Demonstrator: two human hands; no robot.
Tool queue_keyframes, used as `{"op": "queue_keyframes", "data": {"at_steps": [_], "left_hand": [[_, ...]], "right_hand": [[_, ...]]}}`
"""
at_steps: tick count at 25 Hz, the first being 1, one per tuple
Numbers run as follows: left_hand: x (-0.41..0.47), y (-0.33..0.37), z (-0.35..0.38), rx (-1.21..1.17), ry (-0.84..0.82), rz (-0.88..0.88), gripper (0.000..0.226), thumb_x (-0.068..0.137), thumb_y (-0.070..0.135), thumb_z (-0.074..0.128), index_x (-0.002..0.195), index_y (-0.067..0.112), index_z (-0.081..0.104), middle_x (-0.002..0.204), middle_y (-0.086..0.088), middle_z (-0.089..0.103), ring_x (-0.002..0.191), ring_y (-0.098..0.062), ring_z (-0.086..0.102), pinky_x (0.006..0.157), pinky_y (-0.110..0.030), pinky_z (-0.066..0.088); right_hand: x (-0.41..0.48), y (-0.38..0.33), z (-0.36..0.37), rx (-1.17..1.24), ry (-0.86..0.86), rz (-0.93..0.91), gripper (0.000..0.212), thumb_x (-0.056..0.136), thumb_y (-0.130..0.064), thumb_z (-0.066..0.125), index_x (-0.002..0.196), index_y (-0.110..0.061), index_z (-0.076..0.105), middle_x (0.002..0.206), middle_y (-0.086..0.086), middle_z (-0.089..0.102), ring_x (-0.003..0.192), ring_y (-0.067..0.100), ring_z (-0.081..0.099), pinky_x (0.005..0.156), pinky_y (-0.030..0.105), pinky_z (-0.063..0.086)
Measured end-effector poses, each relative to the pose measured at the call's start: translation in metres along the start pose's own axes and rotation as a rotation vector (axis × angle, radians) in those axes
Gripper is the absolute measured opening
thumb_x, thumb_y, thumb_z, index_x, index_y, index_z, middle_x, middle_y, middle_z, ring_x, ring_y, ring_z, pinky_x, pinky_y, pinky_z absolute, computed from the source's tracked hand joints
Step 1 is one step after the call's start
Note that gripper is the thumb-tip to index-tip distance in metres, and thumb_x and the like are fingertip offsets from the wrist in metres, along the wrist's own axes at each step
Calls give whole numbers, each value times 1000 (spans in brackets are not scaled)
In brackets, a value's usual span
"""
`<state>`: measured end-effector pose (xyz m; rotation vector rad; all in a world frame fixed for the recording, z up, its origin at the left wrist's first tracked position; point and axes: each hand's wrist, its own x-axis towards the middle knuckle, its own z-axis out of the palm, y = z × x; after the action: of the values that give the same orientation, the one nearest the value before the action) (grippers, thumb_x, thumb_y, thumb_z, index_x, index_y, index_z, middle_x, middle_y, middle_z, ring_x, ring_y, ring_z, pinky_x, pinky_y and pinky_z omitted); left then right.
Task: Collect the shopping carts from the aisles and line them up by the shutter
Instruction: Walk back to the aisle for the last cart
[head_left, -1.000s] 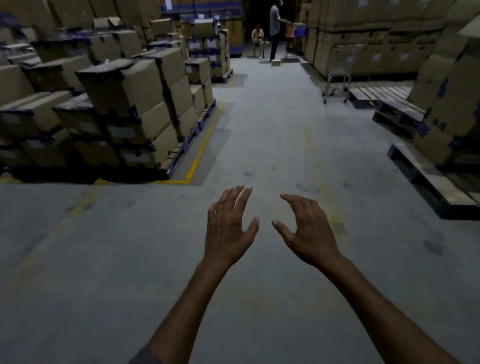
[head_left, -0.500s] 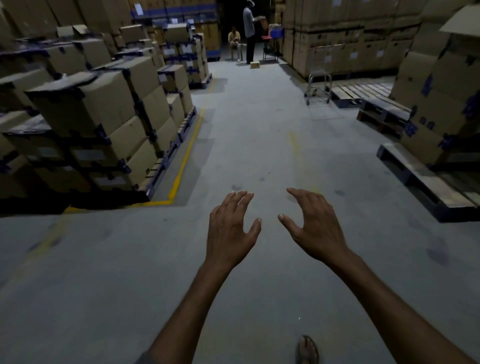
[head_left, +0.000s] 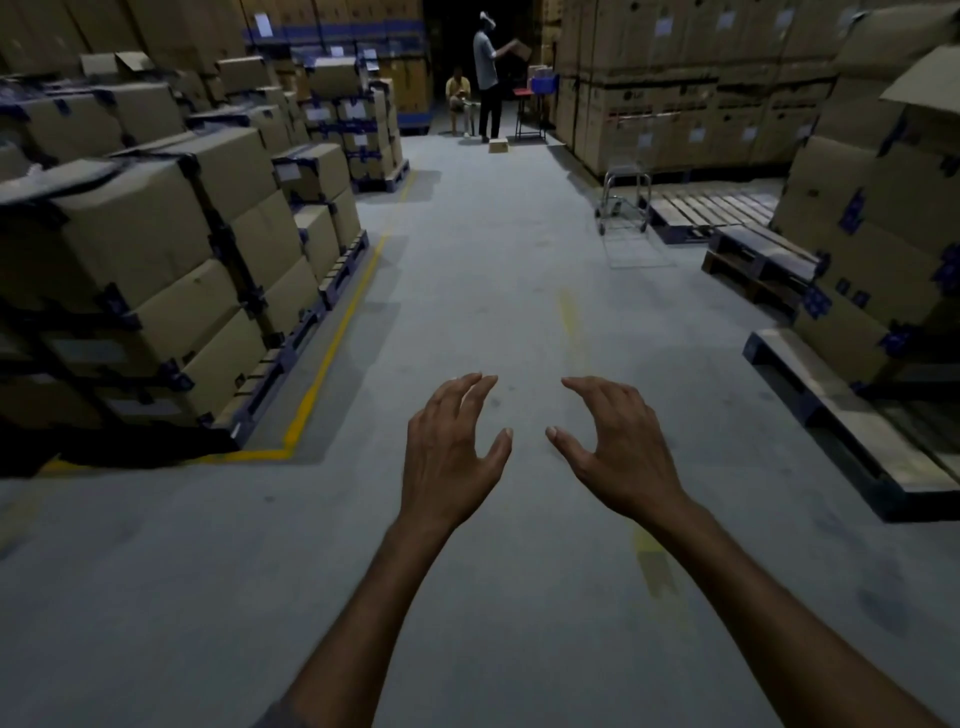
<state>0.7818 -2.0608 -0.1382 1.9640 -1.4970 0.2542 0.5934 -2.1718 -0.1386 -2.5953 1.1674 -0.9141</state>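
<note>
Labels on the stacked cartons (head_left: 156, 234) are too small and dim to read; left hand (head_left: 447, 457) and right hand (head_left: 623, 457) hover over the floor, fingers loosely curved and spread, holding nothing; shopping cart (head_left: 623, 205) stands well ahead on the right, just beside a wooden pallet (head_left: 711, 208), its wire frame faint.

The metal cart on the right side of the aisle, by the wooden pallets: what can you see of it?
The cart is a small trolley of silvery metal tubing, with a rounded upright frame and small wheels. It stands upright on the grey concrete floor, close beside a low bare wooden pallet and in front of stacked cartons. Nobody touches it; the left hand and right hand are far off. Its basket is too dim to make out.
</note>
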Motion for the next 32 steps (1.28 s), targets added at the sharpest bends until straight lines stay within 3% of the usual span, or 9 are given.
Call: {"op": "queue_keyframes", "data": {"at_steps": [9,12,16,19,21,23,27,29,32], "left_hand": [[168,-45,96,-118,-109,-28,55,92,55,61,142,43,44,141,21,52,125,-5,53,87,-31,52],[236,-76,131,-192,-204,-68,46,91,64,56,132,46,52,121,25,64,104,5,61,84,-29,53],[326,-118,167,-237,-317,-44,45,89,72,50,125,46,59,112,27,68,100,8,62,84,-28,52],[396,-145,192,-500,-445,-140,44,85,73,52,116,45,66,107,27,70,100,8,64,93,-36,54],[438,-159,212,-783,-520,-253,50,82,71,51,112,37,71,108,18,74,103,-3,68,100,-46,51],[476,-173,237,-876,-557,-291,56,80,73,49,113,34,71,112,14,74,109,-8,67,99,-44,49],[543,-201,294,-416,-396,1,52,87,69,54,133,44,55,132,23,61,123,-1,55,95,-32,46],[582,-210,328,-194,-269,160,54,90,61,55,139,37,52,137,15,59,126,-9,53,96,-35,46],[653,-218,376,-185,-247,167,48,91,58,58,135,38,55,131,18,62,119,-6,57,92,-34,49]], "right_hand": [[154,86,67,141,-67,102,54,94,-62,58,140,-35,50,141,-10,55,129,12,47,102,38,45],[217,108,101,194,-133,110,55,92,-72,53,136,-38,53,129,-16,61,115,3,55,95,35,51],[302,127,140,318,-147,204,51,91,-76,50,124,-39,62,109,-24,67,101,-6,62,88,36,58],[366,134,161,452,-115,263,43,94,-69,52,114,-35,68,104,-19,72,96,-1,67,88,40,58],[402,144,175,612,-100,350,43,95,-65,49,109,-31,71,102,-13,74,94,7,70,89,45,56],[437,159,188,607,-97,385,45,95,-65,47,112,-31,71,107,-12,74,98,8,68,90,45,55],[502,210,226,-81,-6,143,51,93,-64,54,131,-31,59,125,-10,65,111,12,57,91,39,48],[540,239,248,-95,10,153,48,93,-59,57,131,-30,59,123,-9,65,110,14,57,90,39,47],[610,288,280,31,-26,217,42,95,-60,53,125,-33,63,117,-15,66,106,8,59,89,37,50]]}}
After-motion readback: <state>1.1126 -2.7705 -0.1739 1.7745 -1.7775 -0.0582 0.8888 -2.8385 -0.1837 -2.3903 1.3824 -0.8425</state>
